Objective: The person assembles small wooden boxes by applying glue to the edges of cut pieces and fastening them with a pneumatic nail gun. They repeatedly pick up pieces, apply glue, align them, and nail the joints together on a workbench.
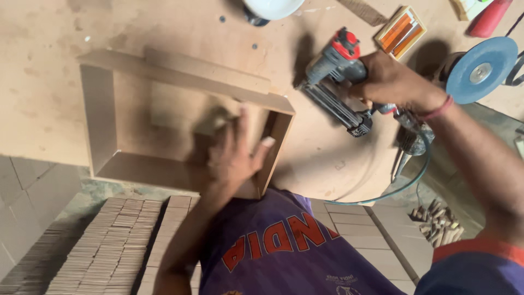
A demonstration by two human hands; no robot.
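Wooden frame (101, 117): four sides joined, lying on the table (43, 65).
Left hand (232, 155): fingers spread, pressing its near right corner.
Right hand (390, 82): closed around the nail gun (335, 82), beside the frame.
Around: grinder disc (480, 68), stacked strips (114, 246).

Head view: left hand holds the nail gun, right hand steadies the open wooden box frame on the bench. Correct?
Not quite: the hands are swapped. The head view shows the right hand holding the nail gun, while the left hand steadies the open wooden box frame on the bench.
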